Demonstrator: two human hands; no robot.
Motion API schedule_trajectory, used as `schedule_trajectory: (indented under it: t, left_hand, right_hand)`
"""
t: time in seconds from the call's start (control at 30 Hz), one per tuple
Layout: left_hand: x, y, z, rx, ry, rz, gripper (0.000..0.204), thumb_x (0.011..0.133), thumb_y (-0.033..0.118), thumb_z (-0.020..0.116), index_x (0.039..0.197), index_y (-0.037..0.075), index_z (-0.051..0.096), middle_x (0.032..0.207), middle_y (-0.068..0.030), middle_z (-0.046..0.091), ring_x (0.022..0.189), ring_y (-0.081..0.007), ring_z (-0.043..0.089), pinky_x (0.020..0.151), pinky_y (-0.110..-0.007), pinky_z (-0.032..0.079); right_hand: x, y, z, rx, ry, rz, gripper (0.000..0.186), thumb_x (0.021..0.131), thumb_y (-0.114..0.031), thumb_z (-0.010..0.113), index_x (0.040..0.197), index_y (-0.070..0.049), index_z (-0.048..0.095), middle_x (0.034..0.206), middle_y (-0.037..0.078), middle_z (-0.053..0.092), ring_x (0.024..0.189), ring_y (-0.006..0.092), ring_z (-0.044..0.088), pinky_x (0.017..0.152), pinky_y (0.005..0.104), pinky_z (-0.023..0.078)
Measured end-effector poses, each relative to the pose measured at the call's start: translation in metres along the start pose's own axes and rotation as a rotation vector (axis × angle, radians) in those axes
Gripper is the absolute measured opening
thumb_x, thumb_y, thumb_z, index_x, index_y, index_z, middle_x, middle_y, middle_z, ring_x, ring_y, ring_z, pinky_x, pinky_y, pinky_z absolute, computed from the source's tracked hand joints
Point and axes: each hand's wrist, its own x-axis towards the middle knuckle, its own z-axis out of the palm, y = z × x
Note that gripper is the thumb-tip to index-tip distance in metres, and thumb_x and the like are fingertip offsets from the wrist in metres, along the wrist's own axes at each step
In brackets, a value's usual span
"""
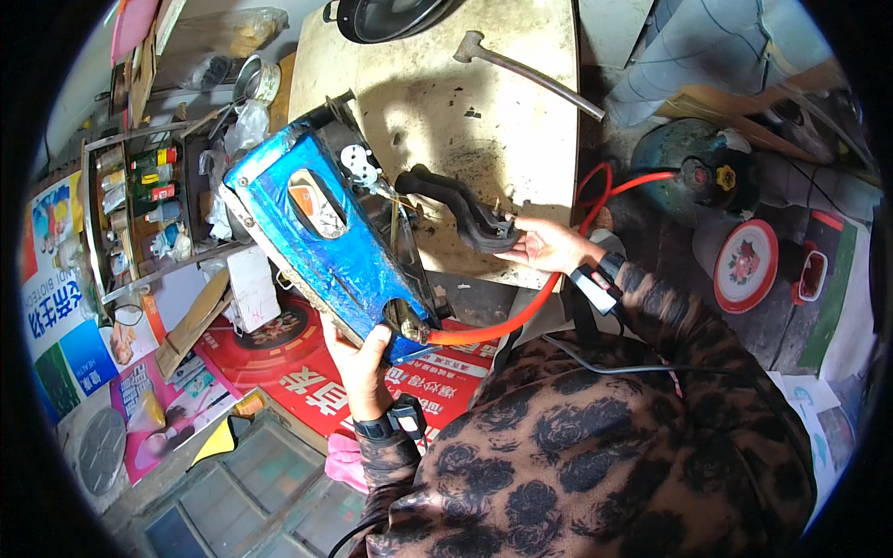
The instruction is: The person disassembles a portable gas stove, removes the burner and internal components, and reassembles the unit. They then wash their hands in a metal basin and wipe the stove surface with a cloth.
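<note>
Head view. Pale table (535, 149) ahead of the wearer. Blue metal frame (274, 186) is tilted up over the table's left edge, its lower end reaching past the near edge; cannot tell whether any part bears on the tabletop. Left hand (361, 367) grips that lower end, thumb on the near side, other fingers mostly hidden. Right hand (551, 245) pinches one end of a black curved part (456, 206), near the table's near right corner; contact with the surface unclear.

Red-orange hose (516, 321) meets the frame just beside the left thumb, bows under the right forearm, then loops on to the green cylinder (662, 166) off the right edge. White fitting (358, 166) on the frame's inner side, facing the black part. Hammer (539, 78) lies at the far right, handle overhanging the right edge; black pan (386, 20) at the far edge.

Handling, my judgement: a firm left grip matters, as the frame looks top-heavy at this tilt. Best keep hose slack, no twist at its joint. Black part looks heavy for an end pinch; a hold nearer its middle would steady it, clear of the fitting.
</note>
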Motion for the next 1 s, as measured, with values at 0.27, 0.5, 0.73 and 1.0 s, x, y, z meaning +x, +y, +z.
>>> schedule_trajectory:
  t: [0.27,0.5,0.73,1.0]
  left_hand:
    - [0.001,0.004,0.004,-0.014,0.002,-0.012,0.082,0.074,0.012,0.086,0.145,0.005,0.045,0.127,-0.006,0.06,0.112,-0.019,0.061,0.1,-0.034,0.048]
    - [0.009,0.018,0.013,0.122,-0.051,-0.058,0.087,0.072,0.014,0.091,0.145,0.004,0.045,0.129,-0.0065,0.061,0.115,-0.0193,0.061,0.102,-0.035,0.049]
    - [0.01,0.029,0.051,0.214,-0.202,-0.154,0.09,0.073,0.009,0.091,0.148,0.003,0.042,0.133,-0.0084,0.061,0.119,-0.0204,0.062,0.103,-0.037,0.05]
    - [0.005,0.027,0.074,0.278,-0.237,-0.18,0.091,0.074,0.005,0.089,0.15,0.002,0.04,0.136,-0.0096,0.06,0.124,-0.0221,0.059,0.107,-0.039,0.048]
  right_hand:
    - [0.014,0.037,0.009,0.534,0.112,-0.083,0.029,0.103,-0.013,0.058,0.124,0.007,0.057,0.131,0.024,0.062,0.125,0.0357,0.06,0.113,0.0506,0.049]
    - [0.023,0.059,-0.015,0.717,0.049,-0.066,0.03,0.103,-0.019,0.059,0.124,0.004,0.056,0.13,0.023,0.063,0.122,0.0355,0.062,0.109,0.0477,0.053]
    - [0.025,0.064,-0.044,0.855,-0.083,0.011,0.035,0.101,-0.021,0.064,0.125,0.003,0.056,0.13,0.022,0.064,0.123,0.0365,0.062,0.106,0.0474,0.056]
    - [0.018,0.056,-0.039,0.997,-0.11,0.015,0.041,0.102,-0.024,0.061,0.129,0.006,0.053,0.132,0.023,0.062,0.122,0.0358,0.063,0.099,0.0441,0.06]
